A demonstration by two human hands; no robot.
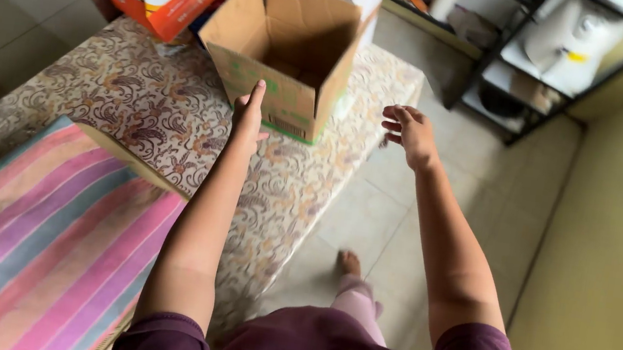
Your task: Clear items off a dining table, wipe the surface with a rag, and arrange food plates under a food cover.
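Left hand (247,116) touches open brown cardboard box (290,50), fingers extended; right hand (408,132) loosely spread.

Both my arms stretch forward; my left hand (248,116) points its index finger out, my right hand (407,131) hangs open, fingers curled

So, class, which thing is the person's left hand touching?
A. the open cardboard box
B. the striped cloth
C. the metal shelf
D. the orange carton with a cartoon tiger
A: the left hand rests its fingers on the front wall of the open cardboard box, while the right hand is in the air beside it.
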